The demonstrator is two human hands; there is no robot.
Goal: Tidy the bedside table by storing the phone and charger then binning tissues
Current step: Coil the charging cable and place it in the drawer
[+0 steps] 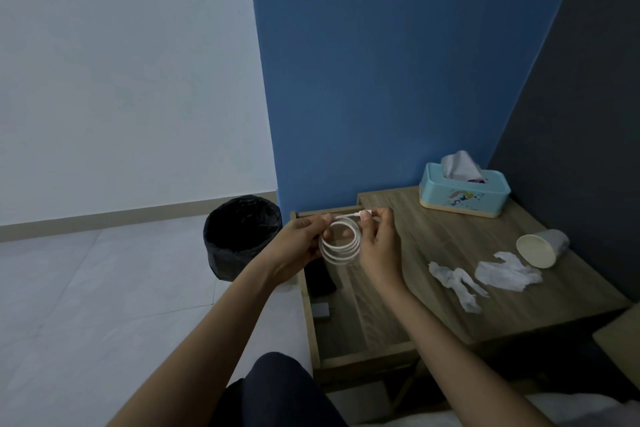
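A white charger cable (pixel 341 246) is wound into a coil and held above the open drawer (pixel 367 319) of the wooden bedside table (pixel 450 246). My left hand (pixel 298 243) grips the coil's left side. My right hand (pixel 377 246) pinches the cable's plug end at the top. In the drawer lie a dark phone (pixel 320 279) and a grey charger plug (pixel 322 310). Two crumpled white tissues (pixel 457 282) (pixel 507 270) lie on the tabletop to the right.
A bin with a black liner (pixel 242 236) stands on the floor left of the table. A light blue tissue box (pixel 464 189) sits at the table's back. A paper cup (pixel 542 248) lies on its side near the dark wall. My knee (pixel 277 388) is below.
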